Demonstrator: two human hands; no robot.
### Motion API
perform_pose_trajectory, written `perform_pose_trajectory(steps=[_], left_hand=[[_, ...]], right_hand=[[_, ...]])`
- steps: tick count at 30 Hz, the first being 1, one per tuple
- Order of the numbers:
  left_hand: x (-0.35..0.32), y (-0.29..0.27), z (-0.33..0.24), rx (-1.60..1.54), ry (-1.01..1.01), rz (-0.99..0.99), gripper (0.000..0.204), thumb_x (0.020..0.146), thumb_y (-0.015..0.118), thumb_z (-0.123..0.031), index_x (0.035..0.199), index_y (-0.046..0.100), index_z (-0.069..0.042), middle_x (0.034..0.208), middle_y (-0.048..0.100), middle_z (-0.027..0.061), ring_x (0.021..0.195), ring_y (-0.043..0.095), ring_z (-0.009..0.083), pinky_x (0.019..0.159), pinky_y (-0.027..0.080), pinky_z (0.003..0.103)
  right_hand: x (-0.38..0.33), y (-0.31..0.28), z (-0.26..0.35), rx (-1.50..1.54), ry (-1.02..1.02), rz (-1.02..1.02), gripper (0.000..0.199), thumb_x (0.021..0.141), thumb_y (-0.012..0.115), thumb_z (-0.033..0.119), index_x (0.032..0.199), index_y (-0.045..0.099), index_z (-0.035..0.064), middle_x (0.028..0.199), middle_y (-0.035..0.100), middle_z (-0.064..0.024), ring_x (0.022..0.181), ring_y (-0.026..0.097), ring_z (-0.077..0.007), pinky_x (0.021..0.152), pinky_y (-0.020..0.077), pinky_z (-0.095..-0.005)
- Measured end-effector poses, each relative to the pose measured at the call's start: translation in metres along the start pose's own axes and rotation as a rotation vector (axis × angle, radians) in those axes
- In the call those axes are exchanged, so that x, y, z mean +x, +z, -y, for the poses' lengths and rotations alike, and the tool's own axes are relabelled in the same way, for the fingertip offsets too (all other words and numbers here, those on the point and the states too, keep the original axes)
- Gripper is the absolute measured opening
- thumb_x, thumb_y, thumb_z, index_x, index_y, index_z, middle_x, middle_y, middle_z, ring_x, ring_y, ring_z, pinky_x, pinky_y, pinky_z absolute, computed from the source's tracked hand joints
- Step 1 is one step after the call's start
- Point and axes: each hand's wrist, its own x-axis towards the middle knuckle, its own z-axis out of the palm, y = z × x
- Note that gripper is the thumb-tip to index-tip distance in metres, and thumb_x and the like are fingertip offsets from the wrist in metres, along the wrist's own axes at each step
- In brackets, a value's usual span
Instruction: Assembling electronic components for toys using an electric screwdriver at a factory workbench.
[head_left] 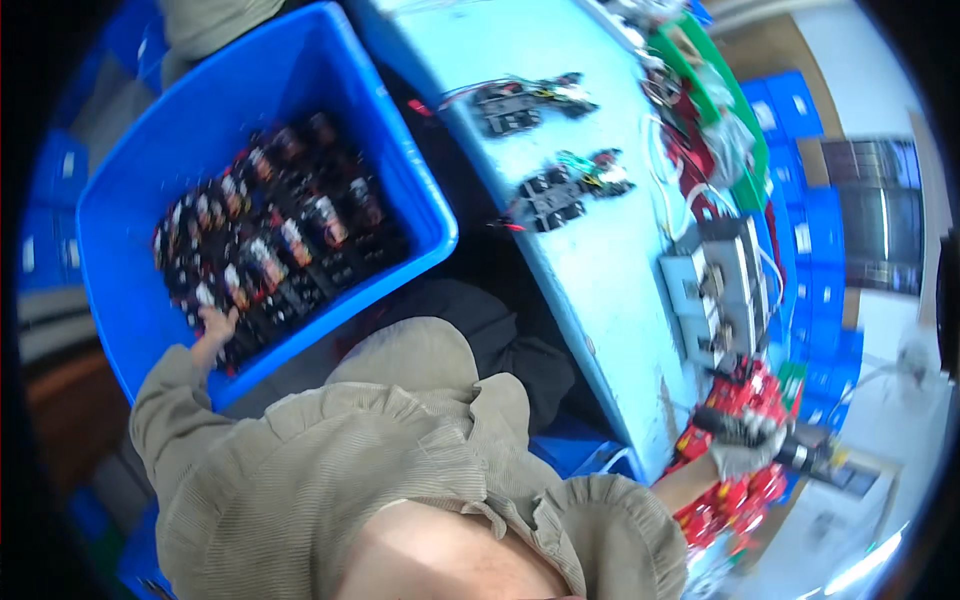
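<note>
My left hand [214,334] reaches into a large blue bin [118,300] on the left. Its fingers look spread at the near edge of a pile of black toy-like assemblies [290,245] with orange and white parts. Blur hides whether they touch one. Out to the right, my gloved right hand [750,456] is wrapped round a black cylindrical tool [803,450], which looks like an electric screwdriver. Beneath that hand lies a heap of shiny red parts [735,500]. Two black wired assemblies, a far one [510,106] and a nearer one [560,195], lie apart on the light blue table.
The light blue table [590,300] runs from the far middle toward the near right, beside the bin. A grey-and-white boxy device [715,285] with cables stands at its right edge. Farther off are a green crate [750,150] and stacked blue boxes [805,230].
</note>
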Motion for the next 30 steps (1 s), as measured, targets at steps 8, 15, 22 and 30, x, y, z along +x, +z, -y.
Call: perform_pose_trajectory(steps=[8, 15, 22, 30], left_hand=[[0.008, -0.172, -0.145, 0.523, 0.481, 0.374, 0.043, 0.076, 0.061, -0.038, 0.090, 0.062, 0.003, 0.089, 0.064, 0.0191, 0.083, 0.063, 0.0283, 0.068, 0.050, 0.035], [-0.120, -0.315, -0.364, -0.549, 0.807, 0.496, 0.021, 0.087, 0.054, -0.020, 0.081, 0.058, 0.000, 0.060, 0.057, 0.0033, 0.054, 0.055, 0.0089, 0.051, 0.044, 0.023], [-0.153, -0.284, -0.543, -0.443, 1.363, 0.323, 0.026, 0.082, 0.058, -0.013, 0.103, 0.053, 0.003, 0.086, 0.059, 0.0066, 0.080, 0.057, 0.0125, 0.070, 0.046, 0.025], [-0.127, -0.217, -0.674, -0.245, 1.591, 0.446, 0.040, 0.078, 0.064, -0.017, 0.112, 0.049, -0.001, 0.086, 0.060, 0.0093, 0.078, 0.057, 0.0137, 0.069, 0.044, 0.025]], right_hand=[[-0.024, -0.052, -0.046, -0.555, -0.255, -0.267, 0.027, 0.080, 0.061, 0.009, 0.102, 0.053, -0.0032, 0.057, 0.052, -0.0045, 0.045, 0.050, -0.0117, 0.045, 0.0452, -0.0259], [-0.023, -0.093, -0.071, -0.661, -0.159, -0.541, 0.030, 0.079, 0.060, 0.004, 0.107, 0.050, -0.0037, 0.065, 0.056, -0.0066, 0.046, 0.052, -0.0120, 0.048, 0.0456, -0.0262], [-0.032, -0.102, -0.065, -0.377, -0.069, -0.200, 0.033, 0.077, 0.059, 0.001, 0.107, 0.047, -0.0015, 0.064, 0.052, -0.0032, 0.046, 0.050, -0.0120, 0.047, 0.0425, -0.0237], [-0.049, -0.064, -0.038, 0.057, 0.515, -0.038, 0.040, 0.076, 0.061, 0.017, 0.110, 0.045, 0.0022, 0.068, 0.048, -0.0025, 0.044, 0.043, -0.0091, 0.044, 0.0399, -0.0235]])
